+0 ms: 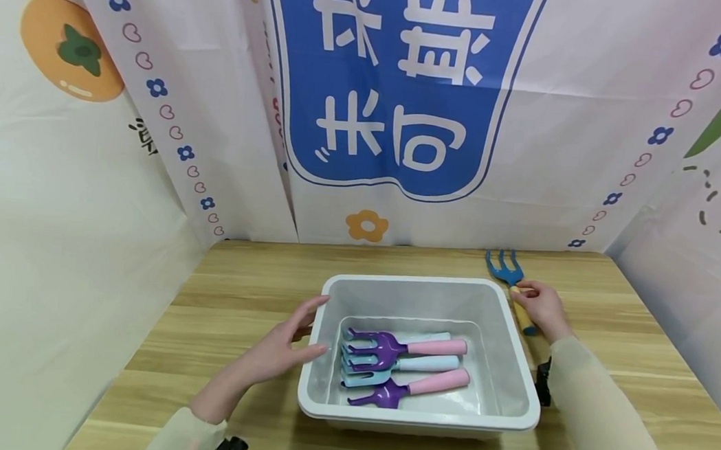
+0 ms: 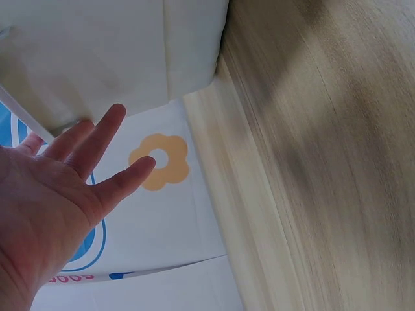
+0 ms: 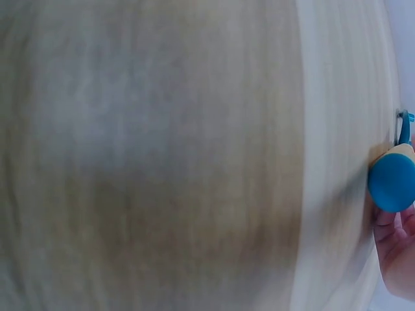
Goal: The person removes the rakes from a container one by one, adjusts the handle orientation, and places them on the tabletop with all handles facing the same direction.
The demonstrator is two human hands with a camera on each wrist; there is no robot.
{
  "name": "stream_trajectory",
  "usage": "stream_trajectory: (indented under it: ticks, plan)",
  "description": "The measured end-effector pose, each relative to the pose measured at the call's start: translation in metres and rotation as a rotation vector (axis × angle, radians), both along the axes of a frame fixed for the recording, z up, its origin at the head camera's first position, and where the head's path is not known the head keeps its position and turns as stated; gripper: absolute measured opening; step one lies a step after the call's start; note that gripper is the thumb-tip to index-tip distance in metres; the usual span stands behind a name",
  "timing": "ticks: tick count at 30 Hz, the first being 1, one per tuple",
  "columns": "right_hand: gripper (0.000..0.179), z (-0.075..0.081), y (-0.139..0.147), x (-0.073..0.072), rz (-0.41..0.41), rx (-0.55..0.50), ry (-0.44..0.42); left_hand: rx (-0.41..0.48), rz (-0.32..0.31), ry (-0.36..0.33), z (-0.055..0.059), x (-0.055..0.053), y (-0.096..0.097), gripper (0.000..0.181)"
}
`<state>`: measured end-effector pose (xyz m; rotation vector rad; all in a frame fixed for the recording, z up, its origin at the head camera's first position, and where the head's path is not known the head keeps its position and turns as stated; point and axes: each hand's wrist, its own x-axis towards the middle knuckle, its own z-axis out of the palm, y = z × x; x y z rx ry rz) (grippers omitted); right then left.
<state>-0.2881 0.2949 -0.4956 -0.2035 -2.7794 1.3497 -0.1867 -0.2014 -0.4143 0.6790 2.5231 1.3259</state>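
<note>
On the right of the bin (image 1: 417, 416), the right hand's (image 1: 544, 312) grip pinches a yellow-handled blue fork (image 1: 521, 311). Holding firmly near the neck should limit swinging; the left hand (image 1: 281, 349), grip spread and empty at the left rim, could steady the bin.

Sideways white "未来可期" on the blue backdrop panel (image 1: 390, 83)
</note>
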Motion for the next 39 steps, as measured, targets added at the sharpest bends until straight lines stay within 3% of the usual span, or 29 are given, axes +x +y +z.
stream_trajectory:
  ticks: [7, 10, 14, 29, 39]
  plan:
    - [0.049, 0.009, 0.004, 0.003, 0.005, -0.116, 0.038, 0.011, -0.006, -0.005, -0.002, -0.001, -0.001, 0.074]
    - [0.049, 0.019, 0.007, 0.003, 0.037, -0.094, 0.082, 0.014, -0.014, -0.004, -0.001, -0.001, -0.001, 0.074]
    - [0.048, 0.039, 0.007, 0.005, 0.101, -0.04, 0.141, 0.016, -0.021, 0.0, 0.0, 0.0, -0.001, 0.074]
    - [0.042, 0.128, -0.025, 0.026, 0.363, -0.041, 0.227, 0.014, 0.017, -0.024, -0.001, 0.003, -0.001, 0.076]
    - [0.034, 0.165, -0.053, 0.037, 0.6, -0.062, 0.174, 0.008, 0.013, -0.014, -0.001, 0.001, -0.001, 0.076]
